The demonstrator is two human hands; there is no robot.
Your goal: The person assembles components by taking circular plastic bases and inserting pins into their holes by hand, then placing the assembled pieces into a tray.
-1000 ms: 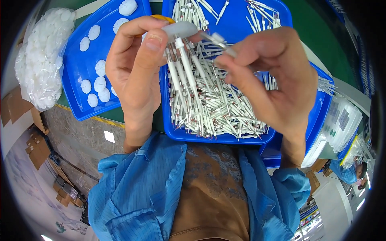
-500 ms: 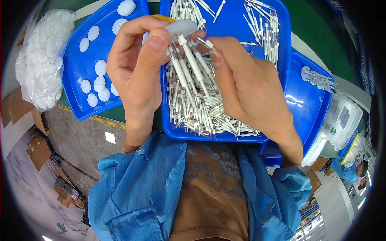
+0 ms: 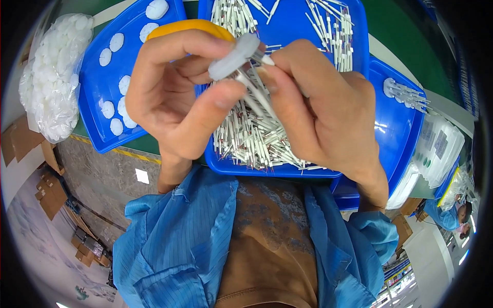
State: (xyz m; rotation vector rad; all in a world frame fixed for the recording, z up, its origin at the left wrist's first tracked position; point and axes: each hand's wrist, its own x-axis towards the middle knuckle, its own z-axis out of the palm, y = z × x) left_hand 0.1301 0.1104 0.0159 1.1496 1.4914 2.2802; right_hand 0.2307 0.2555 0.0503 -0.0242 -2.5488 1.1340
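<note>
My left hand [image 3: 167,97] grips a cloudy white round disc [image 3: 233,59] between its thumb and fingers. Several thin white sticks [image 3: 259,97] with metal shanks hang from the disc's underside, partly hidden by the hands. Closed in a pinch, my right hand [image 3: 328,97] holds one white stick [image 3: 267,60] by its end, its metal shank at the disc's edge. A yellow curved thing [image 3: 192,24] shows behind my left fingers; I cannot make out its kind. Beneath both hands lies a blue tray [image 3: 287,20] with a heap of loose white sticks [image 3: 257,138].
At left, a second blue tray [image 3: 97,82] bears several white discs [image 3: 116,42], beside a clear bag of discs [image 3: 54,77]. The blue tray [image 3: 395,123] at right holds a disc fitted with sticks [image 3: 405,95]. Clear plastic packs [image 3: 439,149] lie beyond it.
The disc has tilted and turned, so its sticks now point more toward my right hand. My left hand has shifted slightly left, and more of the yellow thing shows.
</note>
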